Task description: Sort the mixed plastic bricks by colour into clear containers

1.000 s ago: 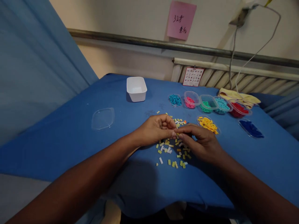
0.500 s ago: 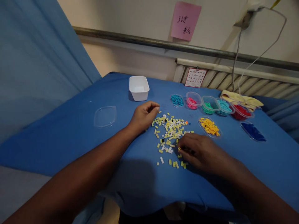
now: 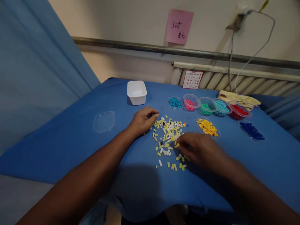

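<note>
A loose pile of small toy building bricks (image 3: 170, 129), mostly pale yellow and white with a few black ones and an orange one, is spread over the blue cloth. At the pile's far left edge rests my left hand (image 3: 143, 121), its fingers curled and thumb near the index finger. A tiny pale spot shows at its fingertips; whether it is a brick or a nail I cannot make out. On the pile's right side, my right hand (image 3: 199, 147) is closed, with a yellow brick (image 3: 177, 145) between thumb and fingertips. Its other fingers are tucked out of sight.
Beyond my left hand stands a white tub (image 3: 137, 97), and a clear lid (image 3: 104, 122) lies left of it. A lid of orange-yellow bricks (image 3: 207, 127), several clear tubs of coloured bricks (image 3: 206, 108) and a dark blue lot (image 3: 252, 129) sit right. A yellow cloth (image 3: 239, 98) lies behind.
My right hand has lifted slightly from the bricks, with a yellow brick now showing at its fingertips. The left hand stays by the pile. The whole view has shifted a little.
</note>
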Demonstrator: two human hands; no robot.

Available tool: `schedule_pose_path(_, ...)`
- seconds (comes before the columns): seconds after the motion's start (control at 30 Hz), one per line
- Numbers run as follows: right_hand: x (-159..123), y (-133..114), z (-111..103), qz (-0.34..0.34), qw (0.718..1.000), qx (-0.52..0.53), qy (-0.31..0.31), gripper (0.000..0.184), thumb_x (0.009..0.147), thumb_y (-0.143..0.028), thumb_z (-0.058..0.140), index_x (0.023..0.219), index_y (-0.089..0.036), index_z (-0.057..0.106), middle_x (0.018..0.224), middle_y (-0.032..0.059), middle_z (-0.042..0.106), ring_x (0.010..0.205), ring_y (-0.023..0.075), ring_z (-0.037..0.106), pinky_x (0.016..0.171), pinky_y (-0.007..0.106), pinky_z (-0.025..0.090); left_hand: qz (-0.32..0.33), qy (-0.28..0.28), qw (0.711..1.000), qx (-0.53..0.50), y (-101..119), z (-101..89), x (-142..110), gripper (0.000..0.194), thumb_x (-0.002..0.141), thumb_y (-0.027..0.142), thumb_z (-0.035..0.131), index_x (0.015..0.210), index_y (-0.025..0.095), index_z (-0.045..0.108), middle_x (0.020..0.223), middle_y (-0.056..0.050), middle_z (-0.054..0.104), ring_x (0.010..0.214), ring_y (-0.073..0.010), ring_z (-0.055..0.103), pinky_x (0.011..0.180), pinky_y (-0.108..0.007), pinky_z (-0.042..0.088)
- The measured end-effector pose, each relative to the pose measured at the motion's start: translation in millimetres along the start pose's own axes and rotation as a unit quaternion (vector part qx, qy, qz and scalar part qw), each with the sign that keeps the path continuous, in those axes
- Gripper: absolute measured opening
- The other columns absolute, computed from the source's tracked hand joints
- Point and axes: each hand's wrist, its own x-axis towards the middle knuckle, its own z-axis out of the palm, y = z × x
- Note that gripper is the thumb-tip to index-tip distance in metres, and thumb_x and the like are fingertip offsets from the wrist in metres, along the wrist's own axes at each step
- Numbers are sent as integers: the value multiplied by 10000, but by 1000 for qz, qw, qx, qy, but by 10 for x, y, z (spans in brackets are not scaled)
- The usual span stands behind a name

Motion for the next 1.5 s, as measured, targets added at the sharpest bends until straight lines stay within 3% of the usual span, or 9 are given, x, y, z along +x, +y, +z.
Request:
schedule_pose_path(0.17, -65, 669, -366, 155, 966, -69, 193, 214, 935, -354, 648, 1036, -229, 789, 904, 67, 800, 759, 232, 712, 700, 341, 506, 155, -151, 972, 93, 175, 6, -67, 228, 1022, 278, 619, 1117, 229, 821, 1232, -94, 755, 1179, -251, 679, 1058, -435, 511)
schedule_pose_path(0.43, -104, 1153, -383, 247, 939, -167, 171, 282, 952, -334, 615, 1101, -213, 821, 965, 90, 830, 850, 258, 741, 741, 356, 502, 171, -184, 959, 132, 173, 41, -43, 241, 999, 187, 580, 1080, 227, 804, 1197, -80, 761, 1149, -257, 681, 1077, -474, 492)
schedule_pose_path(0.63, -103, 1127, -393, 241, 943, -170, 156, 301, 983, -351, 617, 1145, -198, 818, 1066, 116, 834, 931, 294, 762, 769, 377, 518, 149, -192, 960, 140, 138, -39, -48, 317, 955, 145, 557, 1159, 234, 783, 1190, -83, 747, 1141, -261, 667, 1065, -480, 512)
schedule_pose_path(0.8, -15, 917, -261, 130, 963, -101, 212, 303, 1024, -350, 585, 1171, -193, 799, 1159, 136, 816, 1065, 311, 749, 928, 432, 557, 109, -198, 967, 117, 156, -73, -38, 361, 893, 138, 562, 1180, 208, 769, 1169, -92, 742, 1134, -266, 660, 1051, -469, 538)
schedule_pose_path(0.93, 119, 579, 10, -28, 993, -12, 114, 333, 1065, -322, 553, 1304, -213, 757, 1289, 130, 786, 1202, 297, 719, 1067, 476, 553, 66, -173, 979, 83, 123, -143, -28, 394, 863, 159, 589, 1209, 225, 766, 1181, -82, 742, 1129, -251, 677, 1049, -441, 555)
schedule_pose_path(1.1, 140, 245, 131, -162, 986, 31, -8, 377, 1104, -321, 527, 1423, -218, 699, 1454, 122, 716, 1385, 267, 641, 1215, 491, 476, 60, -164, 982, 75, 115, -285, -34, 223, 906, 193, 586, 976, 230, 795, 1064, -61, 745, 1029, -224, 706, 982, -396, 572)
schedule_pose_path(1.27, 99, 200, 79, -170, 984, 48, -6, 352, 1116, -369, 529, 1356, -230, 746, 1377, 103, 760, 1346, 254, 671, 1223, 483, 473, 66, -183, 975, 105, 115, -394, -65, 235, 896, 135, 565, 937, 222, 780, 980, -43, 730, 923, -201, 697, 888, -364, 560)
schedule_pose_path(1.37, 121, 190, 130, -119, 992, 43, 2, 518, 1095, -451, 573, 1536, -185, 624, 1591, 164, 601, 1520, 316, 517, 1278, 544, 400, 61, -183, 972, 134, 77, -421, -61, 233, 944, 181, 579, 1016, 230, 795, 1008, -52, 746, 947, -214, 700, 895, -378, 554)
schedule_pose_path(1.5, 105, 90, 174, -115, 988, 59, -81, 659, 1094, -553, 547, 1647, -197, 500, 1701, 155, 457, 1625, 328, 343, 1341, 567, 266, 43, -191, 968, 158, 35, -431, -50, 234, 995, 242, 589, 1075, 251, 808, 1045, -59, 763, 973, -221, 712, 908, -382, 562)
